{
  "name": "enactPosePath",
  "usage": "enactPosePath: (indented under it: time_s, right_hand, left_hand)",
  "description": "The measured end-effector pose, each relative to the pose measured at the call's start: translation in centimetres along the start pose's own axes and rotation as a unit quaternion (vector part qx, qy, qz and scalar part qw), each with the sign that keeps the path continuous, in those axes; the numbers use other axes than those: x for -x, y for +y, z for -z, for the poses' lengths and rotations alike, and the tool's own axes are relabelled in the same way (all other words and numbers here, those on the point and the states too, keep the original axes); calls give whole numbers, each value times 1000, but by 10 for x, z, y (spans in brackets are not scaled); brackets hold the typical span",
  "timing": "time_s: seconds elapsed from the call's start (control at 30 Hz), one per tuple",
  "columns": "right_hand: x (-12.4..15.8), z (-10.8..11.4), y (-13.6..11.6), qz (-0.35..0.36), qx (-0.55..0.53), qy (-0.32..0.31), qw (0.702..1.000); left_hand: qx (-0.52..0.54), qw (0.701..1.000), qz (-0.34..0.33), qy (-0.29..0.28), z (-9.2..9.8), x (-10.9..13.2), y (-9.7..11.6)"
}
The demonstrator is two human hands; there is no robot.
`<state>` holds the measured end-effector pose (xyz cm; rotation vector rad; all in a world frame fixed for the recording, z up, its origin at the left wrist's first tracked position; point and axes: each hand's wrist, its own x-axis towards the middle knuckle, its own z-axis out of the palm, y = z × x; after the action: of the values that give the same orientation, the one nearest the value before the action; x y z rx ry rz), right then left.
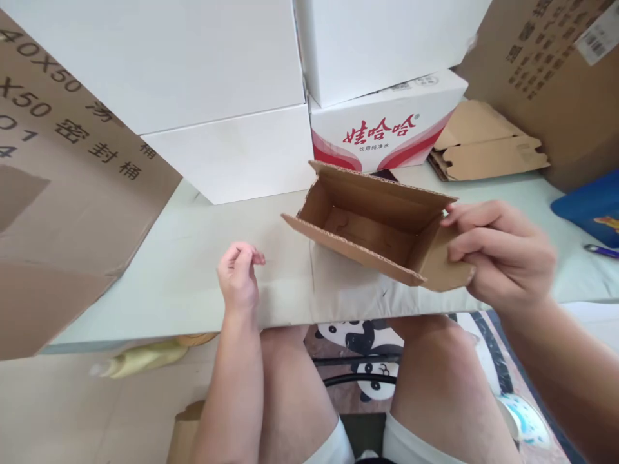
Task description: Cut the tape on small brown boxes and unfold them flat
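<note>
A small brown corrugated cardboard box (pixel 372 222) is held open-side towards me above the pale table (pixel 193 270). My right hand (pixel 503 254) grips its right end flap, fingers pinched over the cardboard. The box's flaps stand out at the top and at the near left. My left hand (pixel 238 277) hovers over the table's front edge to the left of the box, fingers curled loosely into a fist with nothing visible in them. It does not touch the box.
White cartons (pixel 203 84) and a red-and-white printed carton (pixel 387 129) are stacked behind the box. A large brown carton (pixel 62 193) leans at the left. Flattened cardboard pieces (pixel 483 145) lie at the back right, beside a blue object (pixel 590 206). My knees sit under the table edge.
</note>
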<state>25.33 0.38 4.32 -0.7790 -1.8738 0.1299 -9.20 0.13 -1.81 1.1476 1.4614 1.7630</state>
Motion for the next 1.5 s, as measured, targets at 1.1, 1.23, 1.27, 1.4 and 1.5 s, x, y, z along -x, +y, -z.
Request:
enactPosePath:
  time_s: [1.1,1.23,1.27,1.4,1.5]
  right_hand:
    - [54,-19,31,-120,-43,51,991]
    - [53,-20,30,-129,-38,70,988]
    - [53,-21,30,-127,-40,72,988]
    - [54,-27,31,-125,-36,56,990]
    - [55,-32,33,-119,-21,37,992]
  left_hand:
    - [1,996,-17,-93,-119,0,-8]
    - [38,990,85,-102,-118,-2,-4]
    - [43,988,100,-106,-118,-3,-2]
    - [61,985,123,-101,-120,-2,3]
    - [48,989,108,-87,-122,0,3]
